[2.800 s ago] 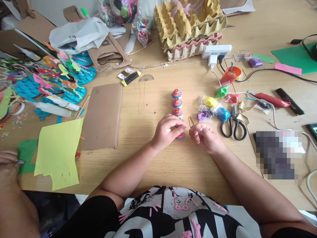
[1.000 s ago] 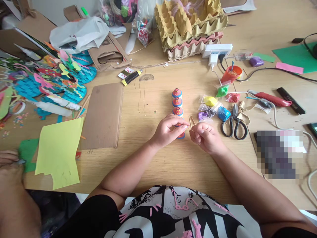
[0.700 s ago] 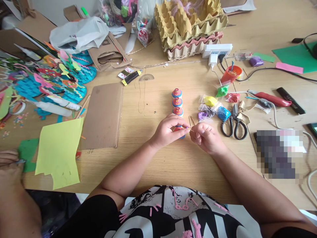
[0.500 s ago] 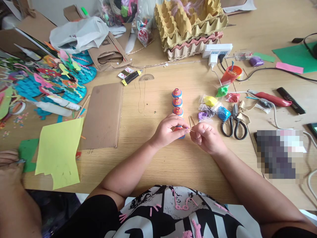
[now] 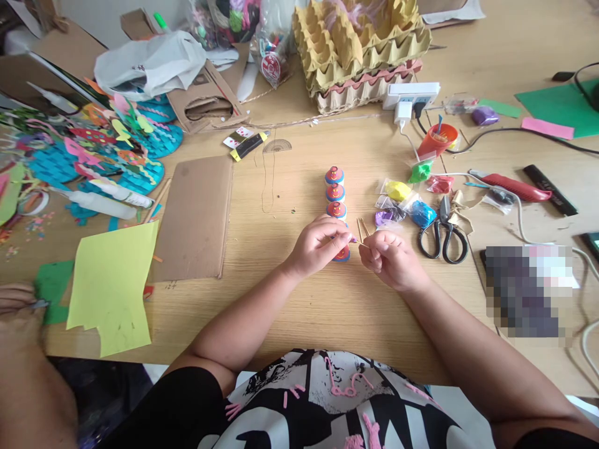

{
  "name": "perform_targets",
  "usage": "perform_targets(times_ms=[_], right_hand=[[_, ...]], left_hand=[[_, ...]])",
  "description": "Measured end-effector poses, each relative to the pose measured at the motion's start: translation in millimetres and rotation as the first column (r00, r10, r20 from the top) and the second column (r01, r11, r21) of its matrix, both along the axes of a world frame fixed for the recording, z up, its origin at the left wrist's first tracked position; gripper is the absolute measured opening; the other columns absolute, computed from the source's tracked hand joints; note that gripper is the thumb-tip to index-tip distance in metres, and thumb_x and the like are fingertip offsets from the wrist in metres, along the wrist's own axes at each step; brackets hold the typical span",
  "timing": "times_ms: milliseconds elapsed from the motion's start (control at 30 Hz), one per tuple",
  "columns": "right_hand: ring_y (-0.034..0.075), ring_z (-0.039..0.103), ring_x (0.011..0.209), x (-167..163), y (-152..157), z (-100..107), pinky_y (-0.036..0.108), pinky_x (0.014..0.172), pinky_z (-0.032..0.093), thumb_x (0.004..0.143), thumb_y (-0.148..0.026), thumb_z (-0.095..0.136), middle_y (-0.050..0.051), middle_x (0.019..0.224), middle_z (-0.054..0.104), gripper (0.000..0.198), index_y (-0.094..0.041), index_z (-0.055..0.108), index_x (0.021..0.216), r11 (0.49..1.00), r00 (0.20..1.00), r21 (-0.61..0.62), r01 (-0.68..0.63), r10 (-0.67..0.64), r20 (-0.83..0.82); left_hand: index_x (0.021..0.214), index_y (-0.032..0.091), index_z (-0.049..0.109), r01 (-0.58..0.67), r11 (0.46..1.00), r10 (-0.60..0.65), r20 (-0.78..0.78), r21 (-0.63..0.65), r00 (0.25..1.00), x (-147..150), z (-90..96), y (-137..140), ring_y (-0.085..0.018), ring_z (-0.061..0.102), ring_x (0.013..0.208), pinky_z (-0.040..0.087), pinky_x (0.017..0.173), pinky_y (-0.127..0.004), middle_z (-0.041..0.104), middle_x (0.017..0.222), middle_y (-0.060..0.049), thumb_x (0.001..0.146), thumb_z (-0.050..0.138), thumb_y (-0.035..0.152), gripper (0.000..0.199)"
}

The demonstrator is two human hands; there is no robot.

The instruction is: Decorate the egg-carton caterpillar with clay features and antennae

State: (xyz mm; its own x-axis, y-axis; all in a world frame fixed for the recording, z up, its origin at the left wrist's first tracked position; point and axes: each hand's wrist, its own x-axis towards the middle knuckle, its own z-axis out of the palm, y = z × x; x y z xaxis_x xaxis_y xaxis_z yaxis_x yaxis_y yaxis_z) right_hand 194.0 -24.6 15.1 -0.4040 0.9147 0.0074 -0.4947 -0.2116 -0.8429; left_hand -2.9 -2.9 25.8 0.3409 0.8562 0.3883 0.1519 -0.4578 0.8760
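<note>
My right hand (image 5: 395, 259) is closed around a thin wooden toothpick (image 5: 362, 244), whose tip points left. At that tip sits a tiny bit of purple clay (image 5: 354, 240). Thumb and forefinger of my left hand (image 5: 313, 246) are pinched together against the purple bit. Two more thin sticks (image 5: 364, 227) show just behind my right fingers. Partly under my left hand runs a column of several small red and blue figures (image 5: 336, 192) with yellow face marks; the nearer ones are partly hidden.
Right of my hands lie clay packets, including a blue one (image 5: 422, 213), and black-handled scissors (image 5: 443, 234). An orange cup (image 5: 437, 140) stands behind. Left are cardboard (image 5: 194, 215) and yellow paper (image 5: 115, 280). Another person's hand (image 5: 19, 305) rests at the far left. Egg trays (image 5: 360, 56) stack at the back.
My left thumb and fingertips have shifted slightly up and back from the toothpick, so the purple bit and the nearest figure show more. My right hand stays in place.
</note>
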Motion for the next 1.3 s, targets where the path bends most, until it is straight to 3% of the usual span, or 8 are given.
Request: perform_targets(times_ms=[400, 700, 967, 1167, 1300], right_hand=[[0.009, 0.038, 0.046, 1.9, -1.7, -6.9, 0.023, 0.046, 0.028, 0.087, -0.054, 0.081, -0.005, 0.05, 0.047, 0.046, -0.02, 0.06, 0.064, 1.0, 0.999, -0.001, -0.008, 0.008, 0.034], [0.009, 0.038, 0.046, 1.4, -1.0, -6.4, 0.022, 0.045, 0.029, 0.088, -0.051, 0.081, -0.005, 0.05, 0.047, 0.044, -0.02, 0.061, 0.064, 1.0, 1.0, -0.003, -0.007, 0.007, 0.018], [0.009, 0.042, 0.046, 1.7, -1.4, -6.8, 0.022, 0.044, 0.031, 0.09, -0.046, 0.08, -0.004, 0.051, 0.051, 0.038, -0.02, 0.065, 0.066, 1.0, 1.0, 0.014, 0.02, -0.02, -0.014], [0.009, 0.038, 0.045, 0.8, 0.2, -4.7, 0.022, 0.043, 0.028, 0.086, -0.051, 0.082, -0.004, 0.049, 0.049, 0.042, -0.021, 0.063, 0.065, 0.999, 0.999, -0.008, 0.04, -0.039, 0.01], [0.009, 0.037, 0.044, -0.2, 0.6, -2.4, 0.023, 0.043, 0.027, 0.085, -0.051, 0.083, -0.004, 0.048, 0.048, 0.043, -0.021, 0.061, 0.063, 0.999, 0.999, -0.024, 0.044, -0.044, -0.001]], left_hand=[[0.078, 0.022, 0.074, 0.011, 1.0, -0.011, -0.003, 0.025, 1.0, -0.2, -1.6, -0.3, -0.019, 0.068, 0.089, 0.056, 0.088, -0.036, 0.074, 0.08, -0.004, 0.099, 0.067, 0.037, 0.027], [0.081, 0.022, 0.076, 0.021, 1.0, -0.021, 0.008, 0.007, 1.0, -0.5, -0.2, 0.0, -0.02, 0.069, 0.089, 0.055, 0.088, -0.036, 0.076, 0.082, -0.005, 0.102, 0.064, 0.042, 0.032], [0.081, 0.022, 0.076, -0.012, 0.995, 0.013, -0.011, 0.1, 1.0, -0.6, -4.6, 1.6, -0.018, 0.07, 0.089, 0.056, 0.087, -0.033, 0.077, 0.082, -0.003, 0.099, 0.07, 0.033, 0.022], [0.082, 0.022, 0.077, -0.023, 0.995, 0.026, -0.03, 0.092, 0.999, -0.4, -3.0, 1.6, -0.018, 0.07, 0.088, 0.057, 0.086, -0.034, 0.077, 0.082, -0.004, 0.099, 0.069, 0.04, 0.026], [0.085, 0.022, 0.079, -0.002, 1.0, 0.001, 0.039, 0.032, 0.999, -0.9, -1.6, 0.6, -0.019, 0.072, 0.091, 0.057, 0.089, -0.035, 0.08, 0.087, -0.006, 0.106, 0.058, 0.042, 0.036]])
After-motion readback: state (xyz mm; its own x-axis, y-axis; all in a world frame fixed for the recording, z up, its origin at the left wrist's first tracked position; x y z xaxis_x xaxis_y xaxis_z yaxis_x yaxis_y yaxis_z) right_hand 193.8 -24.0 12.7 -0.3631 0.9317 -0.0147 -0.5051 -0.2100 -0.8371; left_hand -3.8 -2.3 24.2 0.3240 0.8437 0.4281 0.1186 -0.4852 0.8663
